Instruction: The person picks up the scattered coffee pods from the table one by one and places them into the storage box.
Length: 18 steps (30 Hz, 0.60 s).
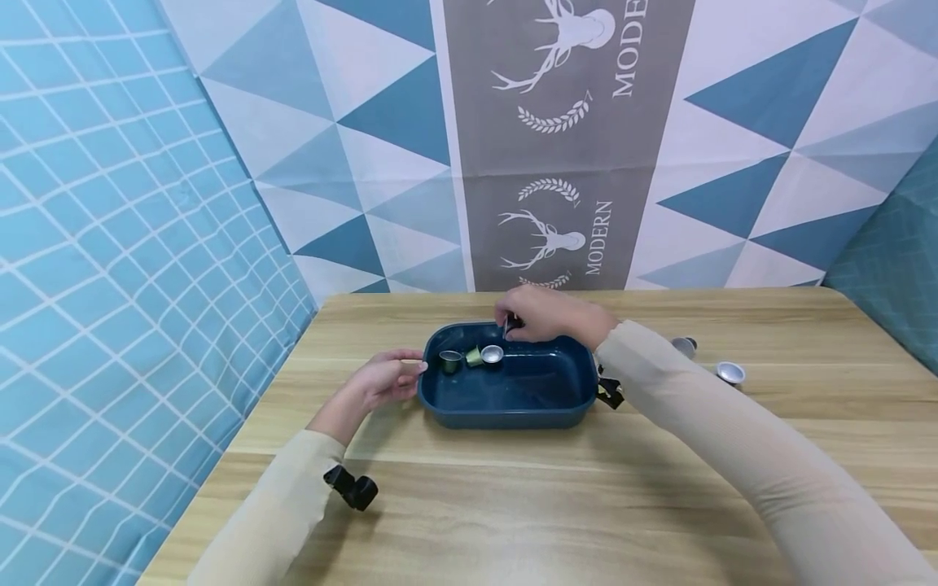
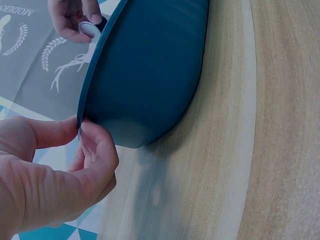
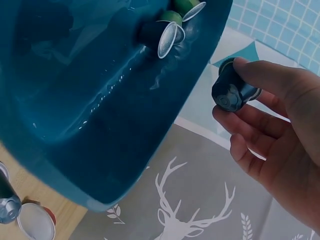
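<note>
My left hand [image 1: 383,381] pinches the left rim of a dark blue oblong basin [image 1: 506,419] between thumb and fingers; the left wrist view shows the thumb [image 2: 55,132] on one side of the rim. Over the basin's far edge, my right hand [image 1: 550,314] holds a dark teal coffee capsule [image 3: 230,92] between thumb and fingertips. Inside the basin, towards its left end, lie a dark green capsule [image 1: 450,362], a light green capsule [image 1: 474,356] and a dark capsule with a silver lid [image 1: 493,355].
Right of the basin, partly behind my right sleeve [image 1: 703,407], several more capsules [image 1: 730,373] lie on the wooden table [image 1: 469,505]. A patterned cloth [image 1: 396,146] hangs behind the table, and a blue checked one [image 1: 110,285] at the left.
</note>
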Motion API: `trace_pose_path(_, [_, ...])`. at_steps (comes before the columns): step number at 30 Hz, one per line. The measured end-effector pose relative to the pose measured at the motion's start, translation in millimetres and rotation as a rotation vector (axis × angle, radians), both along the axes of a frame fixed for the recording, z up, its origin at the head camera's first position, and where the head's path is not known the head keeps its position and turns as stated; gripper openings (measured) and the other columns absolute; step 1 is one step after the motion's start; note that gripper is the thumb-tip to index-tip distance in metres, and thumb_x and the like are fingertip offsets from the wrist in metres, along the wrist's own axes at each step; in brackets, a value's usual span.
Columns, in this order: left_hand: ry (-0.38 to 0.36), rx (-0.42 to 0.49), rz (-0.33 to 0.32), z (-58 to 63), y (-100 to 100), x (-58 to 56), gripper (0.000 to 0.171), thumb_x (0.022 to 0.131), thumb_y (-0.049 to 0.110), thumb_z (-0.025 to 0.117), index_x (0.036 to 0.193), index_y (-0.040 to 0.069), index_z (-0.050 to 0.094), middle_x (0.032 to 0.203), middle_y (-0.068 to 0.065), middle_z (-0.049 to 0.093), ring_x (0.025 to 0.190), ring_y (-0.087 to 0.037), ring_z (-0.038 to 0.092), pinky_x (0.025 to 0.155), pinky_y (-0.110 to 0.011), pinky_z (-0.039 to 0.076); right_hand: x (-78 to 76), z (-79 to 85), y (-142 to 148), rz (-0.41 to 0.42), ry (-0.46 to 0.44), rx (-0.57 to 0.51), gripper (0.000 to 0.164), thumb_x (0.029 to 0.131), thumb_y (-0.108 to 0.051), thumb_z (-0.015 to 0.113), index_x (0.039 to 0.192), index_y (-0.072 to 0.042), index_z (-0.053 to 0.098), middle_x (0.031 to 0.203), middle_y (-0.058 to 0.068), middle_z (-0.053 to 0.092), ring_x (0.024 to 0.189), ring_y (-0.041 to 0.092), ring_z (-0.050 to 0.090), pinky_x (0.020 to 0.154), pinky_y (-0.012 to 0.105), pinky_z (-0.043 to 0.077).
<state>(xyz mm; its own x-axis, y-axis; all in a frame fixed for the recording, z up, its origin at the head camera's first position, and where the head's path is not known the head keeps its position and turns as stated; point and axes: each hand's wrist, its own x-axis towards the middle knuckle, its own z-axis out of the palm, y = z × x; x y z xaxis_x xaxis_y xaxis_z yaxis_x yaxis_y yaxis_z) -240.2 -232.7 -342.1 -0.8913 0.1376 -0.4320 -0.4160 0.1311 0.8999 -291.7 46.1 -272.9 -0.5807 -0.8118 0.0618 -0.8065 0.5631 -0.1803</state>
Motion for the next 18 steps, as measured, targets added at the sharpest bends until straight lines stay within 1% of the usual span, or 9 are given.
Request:
trace_pose_path(3, [-0.007,-0.005,0.008,-0.5,0.5,-1.2,0.042,0.097,0.008,0.053,0.137,0.002,0.041,0.076,0.005,0.055,0.066,-0.005,0.051,0.066,-0.020,0.048,-0.9,-0.1,-3.7,-0.001,-0.019,0.017,0.015,0.087,-0.011,0.069,0.100,-0.004,0.066,0.098,0.007,0.069,0.085,0.018,0.060,0.083,0.034,0.052])
trace_pose_path(6, [-0.015,-0.004,0.015,-0.7,1.0,-1.4,0.044,0.097,0.007,0.053,0.138,0.002,0.041,0.079,0.004,0.057,0.070,-0.006,0.054,0.067,-0.020,0.049,-2.0,0.0,-7.5,-0.003,-0.036,0.043,0.017,0.087,-0.011,0.069,0.101,-0.003,0.066,0.099,0.008,0.069,0.086,0.019,0.060,0.084,0.034,0.052])
trace_pose_path(11, [-0.031,-0.010,0.022,0.2,1.2,-0.5,0.045,0.097,0.007,0.053,0.139,0.003,0.040,0.078,0.004,0.059,0.069,-0.006,0.056,0.066,-0.019,0.049,-4.6,-0.5,-13.9,-0.015,-0.052,0.108,0.017,0.087,-0.013,0.070,0.102,-0.004,0.066,0.100,0.007,0.069,0.089,0.019,0.062,0.084,0.034,0.053])
trace_pose_path(15, [-0.034,-0.015,0.039,1.4,0.7,-0.4,0.043,0.096,0.008,0.055,0.138,0.004,0.043,0.079,0.003,0.059,0.069,-0.007,0.056,0.066,-0.020,0.049,-6.6,-1.8,-18.9,-0.047,-0.060,0.172,0.017,0.087,-0.013,0.070,0.101,-0.005,0.066,0.101,0.007,0.068,0.091,0.019,0.062,0.085,0.034,0.053])
trace_pose_path(18, [-0.033,-0.013,0.039,1.8,0.5,-0.5,0.045,0.096,0.008,0.055,0.139,0.004,0.042,0.081,0.002,0.059,0.071,-0.007,0.056,0.067,-0.020,0.049,-6.8,-2.8,-22.9,-0.075,-0.049,0.236,0.016,0.086,-0.014,0.071,0.099,-0.006,0.066,0.101,0.006,0.067,0.088,0.018,0.061,0.083,0.033,0.052])
